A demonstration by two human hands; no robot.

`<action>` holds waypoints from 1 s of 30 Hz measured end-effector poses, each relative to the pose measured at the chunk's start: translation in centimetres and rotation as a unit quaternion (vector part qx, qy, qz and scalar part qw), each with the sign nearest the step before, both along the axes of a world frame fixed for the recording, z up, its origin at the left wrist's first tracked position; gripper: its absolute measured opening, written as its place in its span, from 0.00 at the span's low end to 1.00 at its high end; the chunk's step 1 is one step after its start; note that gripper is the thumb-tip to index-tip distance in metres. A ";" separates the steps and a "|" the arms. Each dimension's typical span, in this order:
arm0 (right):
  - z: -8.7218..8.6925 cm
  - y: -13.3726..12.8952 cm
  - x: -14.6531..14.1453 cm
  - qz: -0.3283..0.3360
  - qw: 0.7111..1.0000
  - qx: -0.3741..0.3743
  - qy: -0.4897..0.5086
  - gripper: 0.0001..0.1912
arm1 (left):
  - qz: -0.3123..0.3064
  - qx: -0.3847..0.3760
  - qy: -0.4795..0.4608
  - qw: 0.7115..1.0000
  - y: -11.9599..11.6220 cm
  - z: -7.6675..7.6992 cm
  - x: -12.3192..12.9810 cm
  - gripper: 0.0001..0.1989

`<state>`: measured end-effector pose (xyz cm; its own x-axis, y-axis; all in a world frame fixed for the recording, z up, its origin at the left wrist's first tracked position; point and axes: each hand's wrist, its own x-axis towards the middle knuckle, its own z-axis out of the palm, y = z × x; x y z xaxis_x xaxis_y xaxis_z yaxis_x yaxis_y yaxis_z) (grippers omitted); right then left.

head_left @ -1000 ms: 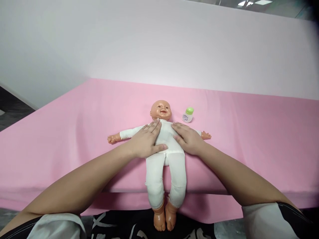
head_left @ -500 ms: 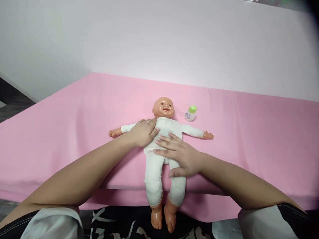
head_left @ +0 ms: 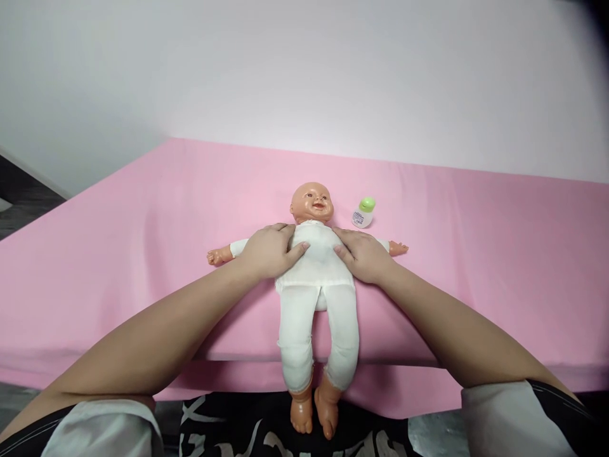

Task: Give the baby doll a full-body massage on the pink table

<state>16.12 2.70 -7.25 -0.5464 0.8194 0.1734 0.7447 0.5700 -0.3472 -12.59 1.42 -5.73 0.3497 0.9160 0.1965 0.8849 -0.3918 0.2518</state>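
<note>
A baby doll [head_left: 316, 266] in white cloth lies on its back, head away from me, its arms spread and its orange feet over the near edge. My left hand [head_left: 273, 250] rests flat on the doll's shoulder and chest at the left, thumb apart on the chest. On the opposite shoulder and upper arm lies my right hand [head_left: 364, 252], its thumb also on the chest. Both hands hide parts of the doll's upper arms. Neither hand grips anything.
Beyond the right hand, beside the doll's head, a small clear bottle [head_left: 362, 218] with a green cap leans on the pink cloth [head_left: 157, 209] of the table. A white wall [head_left: 304, 76] rises behind. Patterned black clothing shows below the near edge.
My right hand has moved up and away from me, from the doll's belly and hip to its shoulder. My left hand stays on the other shoulder. The doll's legs have shifted slightly right.
</note>
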 end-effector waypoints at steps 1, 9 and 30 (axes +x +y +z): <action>0.2 -0.2 -0.1 -0.021 1.000 -0.001 -0.003 0.31 | -0.011 0.041 -0.022 0.999 -0.2 0.0 0.0 0.30; 0.6 -0.3 -0.6 -0.048 0.999 -0.003 0.013 0.25 | -0.454 0.030 -0.224 0.862 -4.2 -0.3 2.3 0.27; -0.3 -0.4 0.2 -0.024 0.997 0.033 0.068 0.28 | -0.020 0.007 -0.142 0.990 1.5 -1.9 -0.1 0.28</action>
